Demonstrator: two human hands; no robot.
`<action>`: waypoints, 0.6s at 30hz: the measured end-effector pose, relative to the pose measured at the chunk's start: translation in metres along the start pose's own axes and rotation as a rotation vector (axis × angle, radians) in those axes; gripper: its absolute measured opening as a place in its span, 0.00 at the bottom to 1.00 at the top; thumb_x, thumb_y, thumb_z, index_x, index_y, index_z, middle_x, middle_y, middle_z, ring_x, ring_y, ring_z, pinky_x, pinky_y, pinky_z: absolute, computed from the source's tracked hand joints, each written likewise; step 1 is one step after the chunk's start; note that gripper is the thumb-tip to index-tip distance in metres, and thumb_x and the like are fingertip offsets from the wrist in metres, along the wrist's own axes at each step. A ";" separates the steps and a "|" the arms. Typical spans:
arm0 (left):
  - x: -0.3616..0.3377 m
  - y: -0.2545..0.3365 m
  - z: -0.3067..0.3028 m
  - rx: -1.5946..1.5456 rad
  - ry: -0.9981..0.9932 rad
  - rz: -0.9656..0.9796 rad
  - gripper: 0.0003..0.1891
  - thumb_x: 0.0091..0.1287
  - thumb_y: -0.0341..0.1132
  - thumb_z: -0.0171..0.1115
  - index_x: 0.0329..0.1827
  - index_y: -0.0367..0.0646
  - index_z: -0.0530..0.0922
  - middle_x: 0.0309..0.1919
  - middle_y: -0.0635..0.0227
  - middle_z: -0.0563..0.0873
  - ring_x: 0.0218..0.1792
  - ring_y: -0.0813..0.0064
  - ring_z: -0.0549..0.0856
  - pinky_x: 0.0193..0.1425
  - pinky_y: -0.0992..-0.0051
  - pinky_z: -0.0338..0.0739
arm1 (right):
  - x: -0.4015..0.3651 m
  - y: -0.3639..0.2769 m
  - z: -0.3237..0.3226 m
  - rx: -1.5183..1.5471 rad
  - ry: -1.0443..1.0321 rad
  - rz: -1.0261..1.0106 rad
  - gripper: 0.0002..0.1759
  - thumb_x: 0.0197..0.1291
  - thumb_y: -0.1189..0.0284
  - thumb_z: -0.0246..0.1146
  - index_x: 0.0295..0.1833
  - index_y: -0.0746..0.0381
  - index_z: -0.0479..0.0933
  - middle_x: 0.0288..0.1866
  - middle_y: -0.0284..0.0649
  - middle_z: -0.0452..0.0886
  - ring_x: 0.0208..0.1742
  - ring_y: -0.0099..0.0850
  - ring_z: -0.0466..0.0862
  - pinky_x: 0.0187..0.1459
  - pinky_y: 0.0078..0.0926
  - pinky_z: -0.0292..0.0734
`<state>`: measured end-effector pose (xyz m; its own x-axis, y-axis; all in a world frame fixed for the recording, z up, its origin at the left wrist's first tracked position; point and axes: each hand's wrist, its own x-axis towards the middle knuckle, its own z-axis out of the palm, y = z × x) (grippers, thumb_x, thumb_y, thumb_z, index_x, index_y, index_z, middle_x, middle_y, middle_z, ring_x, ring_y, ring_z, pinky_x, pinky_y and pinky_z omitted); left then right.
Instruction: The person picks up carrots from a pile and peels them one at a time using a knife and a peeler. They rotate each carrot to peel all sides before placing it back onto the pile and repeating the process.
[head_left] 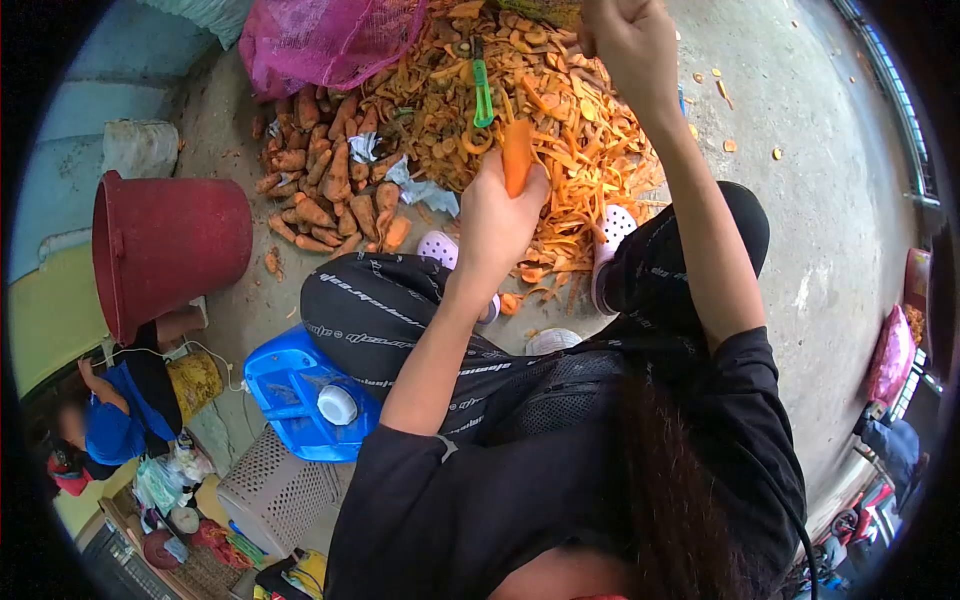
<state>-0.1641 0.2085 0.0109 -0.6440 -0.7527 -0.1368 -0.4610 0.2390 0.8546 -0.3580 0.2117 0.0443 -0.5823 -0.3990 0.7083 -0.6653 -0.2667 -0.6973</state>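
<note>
A peeled orange carrot (pixel 517 157) is gripped in my left hand (pixel 500 215), over the near side of a large heap of carrot peelings (pixel 580 130). Raised beyond the heap's right side is my right hand (pixel 632 45), fingers curled; what it holds, if anything, I cannot make out. A green-handled tool (pixel 482 90) lies on the peelings, just beyond the carrot. Left of the heap, unpeeled carrots (pixel 320 175) are piled on the floor with scraps of pale paper or cloth (pixel 425 190).
A pink mesh bag (pixel 325 45) lies behind the carrots. At the left are a red bucket (pixel 180 250), a blue container (pixel 300 395) with a white cap and a grey perforated basket (pixel 270 490). Another person in blue (pixel 125 415) is at the far left.
</note>
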 end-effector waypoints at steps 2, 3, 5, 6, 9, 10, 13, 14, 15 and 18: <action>0.005 -0.001 0.001 -0.261 -0.018 -0.081 0.14 0.65 0.38 0.60 0.37 0.33 0.75 0.21 0.65 0.79 0.22 0.74 0.78 0.28 0.73 0.72 | -0.006 0.004 -0.015 -0.387 -0.282 -0.092 0.13 0.64 0.64 0.60 0.36 0.61 0.68 0.22 0.33 0.68 0.17 0.25 0.69 0.18 0.20 0.69; 0.007 -0.002 0.002 -0.395 -0.026 -0.123 0.14 0.65 0.38 0.60 0.37 0.33 0.74 0.20 0.65 0.79 0.21 0.72 0.79 0.27 0.73 0.72 | -0.019 0.012 -0.016 -0.310 -0.425 0.022 0.16 0.66 0.63 0.58 0.32 0.60 0.62 0.22 0.34 0.74 0.19 0.18 0.74 0.21 0.19 0.73; 0.011 -0.014 0.007 -0.680 -0.006 -0.178 0.13 0.69 0.40 0.55 0.37 0.36 0.75 0.22 0.74 0.76 0.22 0.86 0.74 0.25 0.82 0.69 | -0.022 -0.035 -0.020 -0.084 -0.846 0.698 0.16 0.64 0.59 0.60 0.39 0.61 0.68 0.29 0.37 0.78 0.27 0.22 0.78 0.27 0.22 0.73; 0.012 -0.013 0.006 -0.812 0.019 -0.204 0.13 0.70 0.40 0.54 0.37 0.36 0.75 0.24 0.73 0.77 0.23 0.86 0.75 0.26 0.82 0.69 | -0.034 -0.025 -0.017 -0.107 -0.992 0.566 0.21 0.61 0.55 0.62 0.44 0.62 0.69 0.33 0.38 0.79 0.31 0.26 0.80 0.31 0.24 0.74; 0.016 -0.012 -0.005 -1.099 -0.010 -0.300 0.13 0.71 0.41 0.52 0.43 0.39 0.73 0.34 0.69 0.78 0.34 0.82 0.77 0.36 0.80 0.73 | -0.061 -0.036 -0.011 -0.060 -1.071 0.467 0.42 0.44 0.44 0.71 0.55 0.64 0.71 0.38 0.46 0.79 0.40 0.35 0.81 0.41 0.31 0.75; 0.017 -0.013 -0.011 -1.174 -0.036 -0.336 0.13 0.71 0.42 0.52 0.47 0.40 0.72 0.39 0.68 0.78 0.39 0.80 0.79 0.41 0.78 0.74 | -0.062 -0.037 -0.008 -0.061 -1.056 0.467 0.42 0.43 0.44 0.71 0.55 0.64 0.71 0.39 0.46 0.79 0.40 0.35 0.81 0.42 0.31 0.75; 0.019 -0.009 -0.016 -1.321 -0.086 -0.356 0.14 0.71 0.44 0.52 0.49 0.43 0.70 0.43 0.66 0.78 0.45 0.73 0.81 0.49 0.71 0.77 | -0.060 -0.033 -0.008 -0.004 -1.065 0.465 0.40 0.44 0.45 0.71 0.55 0.63 0.71 0.37 0.45 0.80 0.37 0.35 0.81 0.40 0.32 0.75; 0.021 -0.006 -0.016 -1.336 -0.075 -0.345 0.14 0.71 0.45 0.52 0.47 0.44 0.71 0.42 0.65 0.79 0.45 0.72 0.81 0.50 0.71 0.77 | -0.058 -0.031 -0.009 0.023 -1.076 0.462 0.40 0.44 0.46 0.71 0.55 0.62 0.71 0.36 0.44 0.80 0.36 0.35 0.81 0.39 0.32 0.75; 0.022 -0.004 -0.015 -1.352 -0.063 -0.331 0.14 0.71 0.46 0.52 0.45 0.44 0.71 0.41 0.64 0.79 0.45 0.71 0.81 0.51 0.70 0.77 | -0.053 -0.037 -0.009 -0.013 -1.155 0.488 0.38 0.44 0.47 0.71 0.54 0.62 0.72 0.34 0.43 0.80 0.34 0.35 0.81 0.38 0.32 0.75; 0.022 -0.005 -0.019 -1.270 0.037 -0.282 0.14 0.72 0.47 0.51 0.37 0.44 0.72 0.38 0.62 0.81 0.45 0.68 0.81 0.54 0.68 0.76 | -0.046 -0.050 -0.006 -0.075 -1.388 0.537 0.29 0.46 0.52 0.70 0.47 0.61 0.74 0.27 0.39 0.79 0.26 0.31 0.78 0.32 0.31 0.74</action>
<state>-0.1647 0.1790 0.0126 -0.5937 -0.7028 -0.3919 0.3330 -0.6579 0.6755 -0.3016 0.2486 0.0472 0.1098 -0.9403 -0.3222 -0.5677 0.2068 -0.7968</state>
